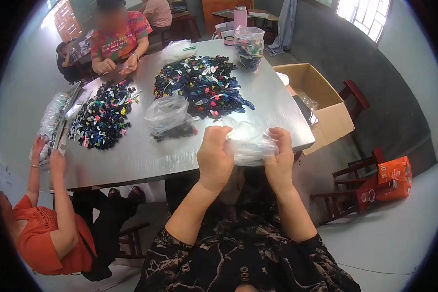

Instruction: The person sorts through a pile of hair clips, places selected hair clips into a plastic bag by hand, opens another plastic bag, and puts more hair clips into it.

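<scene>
Between my two hands a clear plastic bag is stretched over the near edge of the metal table. My left hand grips its left side with the fingers curled in. The right side of the bag is pinched by my right hand, thumb against fingers. Blur and glare hide whether anything is inside. Just beyond lies a large pile of small hair clips, mostly black and dark blue with bright bits. Left of my left hand stands a clear bag with dark pieces in its bottom.
A second clip pile lies to the left. One co-worker sits across the metal table; another reaches toward a tray at left. Right are a filled bag, pink bottle, cardboard box and stools.
</scene>
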A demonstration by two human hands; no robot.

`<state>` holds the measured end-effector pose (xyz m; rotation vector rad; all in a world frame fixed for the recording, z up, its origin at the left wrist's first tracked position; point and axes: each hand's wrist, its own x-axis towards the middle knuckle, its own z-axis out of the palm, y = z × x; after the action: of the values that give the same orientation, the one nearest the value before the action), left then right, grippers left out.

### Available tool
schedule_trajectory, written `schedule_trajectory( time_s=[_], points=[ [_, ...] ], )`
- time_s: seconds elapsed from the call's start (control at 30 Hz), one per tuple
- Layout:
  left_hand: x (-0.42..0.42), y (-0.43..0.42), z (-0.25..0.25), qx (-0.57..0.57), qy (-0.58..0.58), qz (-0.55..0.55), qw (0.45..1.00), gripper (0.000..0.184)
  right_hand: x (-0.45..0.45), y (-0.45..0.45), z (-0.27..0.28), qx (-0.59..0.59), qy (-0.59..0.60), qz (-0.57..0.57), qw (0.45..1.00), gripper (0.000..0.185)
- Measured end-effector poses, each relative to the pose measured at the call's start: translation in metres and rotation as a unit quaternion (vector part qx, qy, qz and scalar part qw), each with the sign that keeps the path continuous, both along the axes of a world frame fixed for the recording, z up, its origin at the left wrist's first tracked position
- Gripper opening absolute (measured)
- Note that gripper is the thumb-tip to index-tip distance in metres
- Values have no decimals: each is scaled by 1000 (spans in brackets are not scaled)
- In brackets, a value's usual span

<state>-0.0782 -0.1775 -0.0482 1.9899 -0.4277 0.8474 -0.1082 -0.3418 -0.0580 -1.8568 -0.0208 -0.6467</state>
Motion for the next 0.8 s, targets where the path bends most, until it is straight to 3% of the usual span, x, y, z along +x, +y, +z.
schedule_trajectory(
  time_s=[0.1, 0.2, 0.27, 0.4, 0.5, 0.57, 0.6, 0.67, 0.8],
  points=[
    [0, -3, -1, 2, 48, -19, 999, 15, 4, 1, -4, 70, -10, 18, 997, 44],
    [6, -5, -7, 13, 34, 16, 999, 14, 5, 0, 0, -1, -40, -20, 999, 48],
    [9, -5, -7, -17, 45, 68, 997, 16, 3, -5, 11, -149, 4, -109, 983, 50],
    [11, -9, -1, -9, 52, 63, 997, 15, 6, -15, 16, -197, 18, -128, 972, 55],
    [19, -9, 3, -18, 72, 39, 996, 15, 0, -19, 27, -259, -45, -131, 956, 54],
    [29, -8, 6, -7, 116, 7, 993, 15, -8, -22, 33, -217, -166, -93, 957, 42],
    [33, -9, 9, -9, 117, 9, 993, 15, -10, -24, 39, -219, -166, -91, 957, 42],
    [40, -13, 14, 16, 159, -24, 987, 15, -12, -26, 48, -369, -229, -31, 900, 25],
    [63, -20, 12, 49, 116, -43, 991, 24, 7, -25, 50, -448, -108, -17, 887, 14]
  ],
)
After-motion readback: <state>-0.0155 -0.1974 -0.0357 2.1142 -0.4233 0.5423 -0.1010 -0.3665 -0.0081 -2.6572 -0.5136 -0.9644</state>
